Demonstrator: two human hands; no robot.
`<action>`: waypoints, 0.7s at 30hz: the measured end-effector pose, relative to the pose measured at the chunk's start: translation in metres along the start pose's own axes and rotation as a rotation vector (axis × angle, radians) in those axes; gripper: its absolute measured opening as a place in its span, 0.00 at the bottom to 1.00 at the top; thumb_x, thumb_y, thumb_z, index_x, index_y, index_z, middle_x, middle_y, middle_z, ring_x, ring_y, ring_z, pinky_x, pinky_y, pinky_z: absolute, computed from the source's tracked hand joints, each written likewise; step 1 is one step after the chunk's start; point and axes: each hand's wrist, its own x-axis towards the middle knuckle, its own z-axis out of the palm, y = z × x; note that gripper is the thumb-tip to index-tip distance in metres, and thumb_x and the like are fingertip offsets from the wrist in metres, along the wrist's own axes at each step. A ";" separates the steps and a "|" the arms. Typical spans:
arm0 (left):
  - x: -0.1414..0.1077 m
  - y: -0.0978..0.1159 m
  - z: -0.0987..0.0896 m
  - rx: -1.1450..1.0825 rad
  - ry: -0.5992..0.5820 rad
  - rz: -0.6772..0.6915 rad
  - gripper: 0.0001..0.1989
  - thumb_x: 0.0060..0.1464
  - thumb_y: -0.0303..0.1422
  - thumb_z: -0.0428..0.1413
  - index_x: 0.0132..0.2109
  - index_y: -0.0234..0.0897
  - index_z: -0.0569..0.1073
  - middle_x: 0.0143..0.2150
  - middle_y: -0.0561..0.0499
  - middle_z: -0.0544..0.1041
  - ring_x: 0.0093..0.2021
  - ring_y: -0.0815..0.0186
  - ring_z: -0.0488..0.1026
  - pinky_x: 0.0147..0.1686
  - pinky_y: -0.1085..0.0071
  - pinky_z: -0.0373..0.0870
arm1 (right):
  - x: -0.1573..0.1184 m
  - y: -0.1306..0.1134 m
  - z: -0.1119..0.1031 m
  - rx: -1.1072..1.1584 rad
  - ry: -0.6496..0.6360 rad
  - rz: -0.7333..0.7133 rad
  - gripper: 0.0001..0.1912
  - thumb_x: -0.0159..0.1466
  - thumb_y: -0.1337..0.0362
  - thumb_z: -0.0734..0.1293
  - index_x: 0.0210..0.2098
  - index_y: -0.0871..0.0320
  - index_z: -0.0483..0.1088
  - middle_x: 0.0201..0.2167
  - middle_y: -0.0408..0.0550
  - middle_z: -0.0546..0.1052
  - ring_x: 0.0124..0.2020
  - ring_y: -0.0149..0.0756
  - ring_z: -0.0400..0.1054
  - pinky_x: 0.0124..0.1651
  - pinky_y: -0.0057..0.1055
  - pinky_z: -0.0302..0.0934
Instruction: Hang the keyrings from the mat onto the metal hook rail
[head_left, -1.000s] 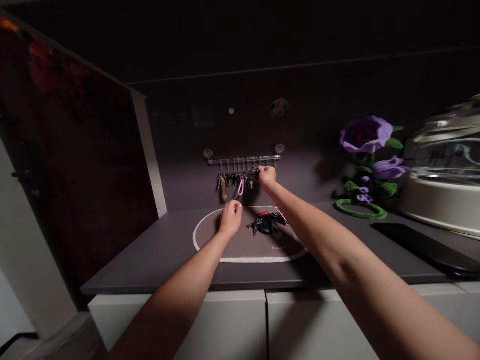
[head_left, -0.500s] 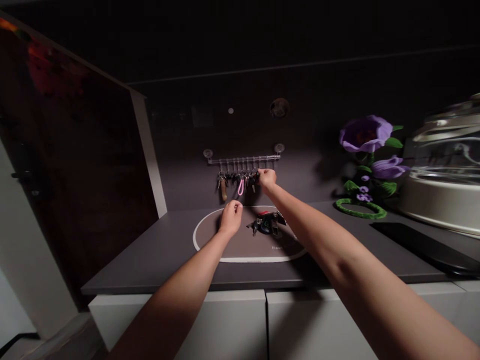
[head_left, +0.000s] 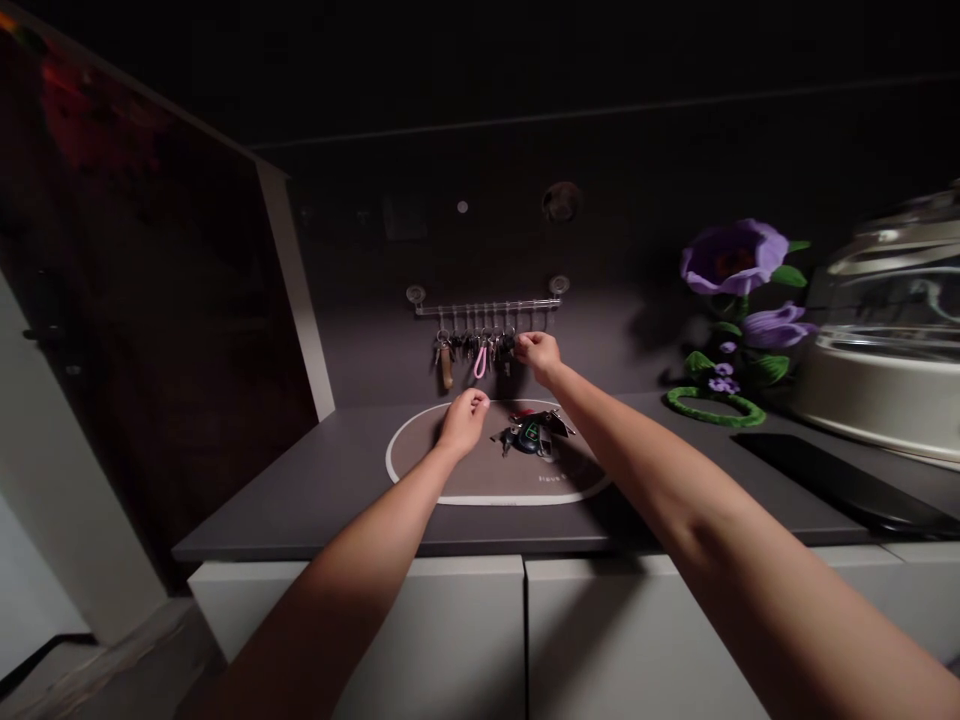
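Nearest the camera, my two bare forearms extend forward over the white cabinet fronts (head_left: 450, 630) and the dark grey countertop (head_left: 300, 500).

My left hand (head_left: 465, 418) hovers over the near-left part of the oval mat (head_left: 420, 470), which lies flat on the countertop and is outlined by a pale border. The fingers of this hand are curled loosely inward with the thumb meeting the fingertips; whether anything is pinched between them I cannot tell.

Just to the right of my left hand, a loose bunch of keys (head_left: 532, 433) with dark fobs rests on the mat, apart from both hands.

Farther back, my right hand (head_left: 538, 355) is raised against the rear wall, its fingers closed in a pinch at the rightmost of the hanging keys (head_left: 508, 347). The dim light hides exactly how firm the contact is.

These keys hang in a row from the hook rail (head_left: 487, 306), a slim horizontal bar fixed to the wall by two round cups at its ends. Among them are a pink loop (head_left: 480, 362) and a brown fob (head_left: 447, 375) at the left end.

To the right, well apart from my hands, purple artificial flowers (head_left: 735, 255) with a green coiled stem stand on the countertop. Beyond them sits a lidded appliance (head_left: 885, 340), and in front of it lies a flat black slab (head_left: 847, 485).

At far left, a dark reflective panel (head_left: 150, 300) rises beside the counter.
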 end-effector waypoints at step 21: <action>-0.009 0.017 -0.002 0.138 -0.301 0.154 0.10 0.49 0.33 0.51 0.36 0.34 0.74 0.36 0.48 0.74 0.36 0.67 0.69 0.40 0.70 0.64 | -0.073 0.007 -0.034 -0.299 -0.257 -0.098 0.09 0.55 0.61 0.64 0.29 0.63 0.68 0.25 0.45 0.73 0.25 0.25 0.62 0.32 0.24 0.58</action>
